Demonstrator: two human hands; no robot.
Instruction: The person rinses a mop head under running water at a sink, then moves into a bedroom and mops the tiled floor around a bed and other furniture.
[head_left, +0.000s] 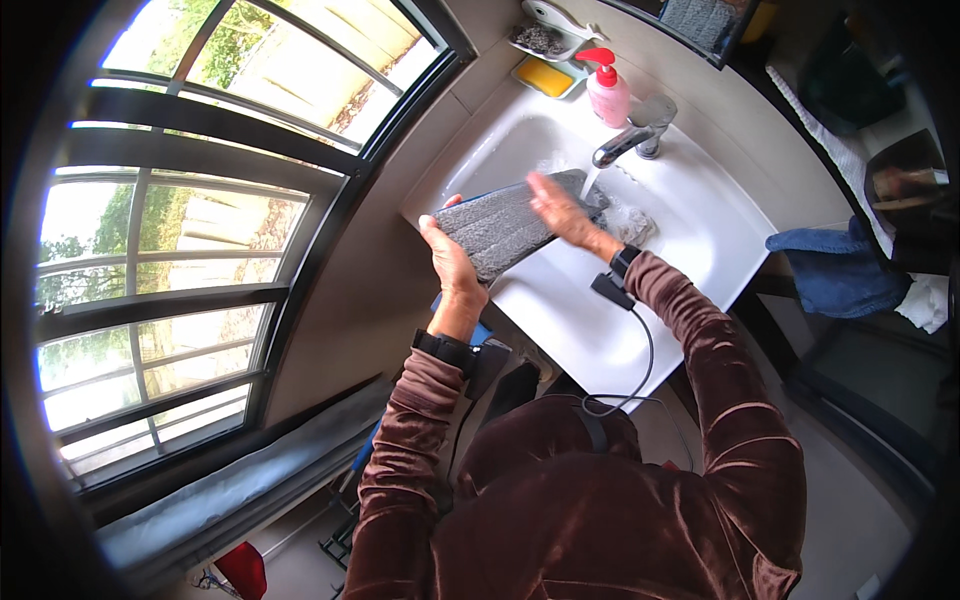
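Note:
My left hand grips the near left end of a grey microfibre flat mop head, thumb on its fluffy pad and fingers behind it. The mop head is tilted over the white washbasin, with a blue edge along its far side. My right hand, blurred, is flat over the pad's right part with fingers stretched out; whether it touches is hard to tell. Water runs from the chrome tap beside the pad's right end. Wet greyish material or foam lies in the bowl under the stream.
Behind the basin stand a pink pump bottle and a dish with a yellow sponge. A barred window is at left. Blue cloth hangs at right. A cable loops from my right wrist device across the basin's front.

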